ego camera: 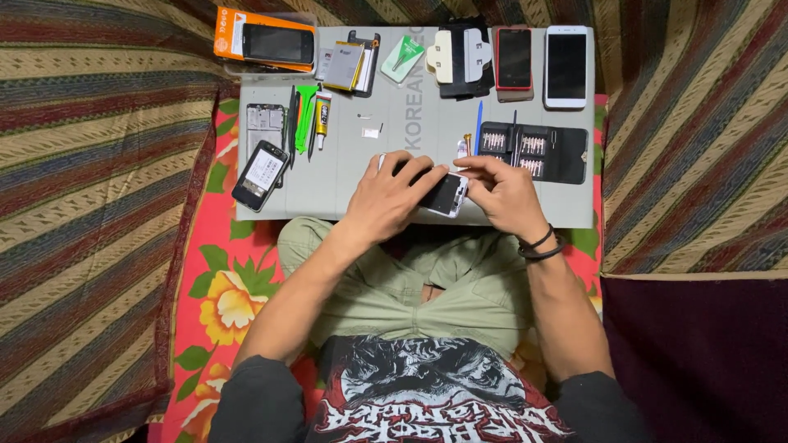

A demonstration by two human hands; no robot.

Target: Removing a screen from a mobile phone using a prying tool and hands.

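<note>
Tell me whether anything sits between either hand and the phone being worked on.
Nothing visible does. The left hand lies over the white-edged phone on the grey mat, fingers across its dark face, and the right hand touches its right end. The bit kit lies apart, behind the right hand.

A makeshift phone-repair spot set up in a home. The person sits on a floral red bedsheet [215, 279] among striped cloth [90, 164], with a grey work mat [345, 176] spread in front. On it lie several phones [566, 66], a screwdriver bit kit [533, 152], green pry tools [305, 115] and a glue tube [322, 115].
</note>
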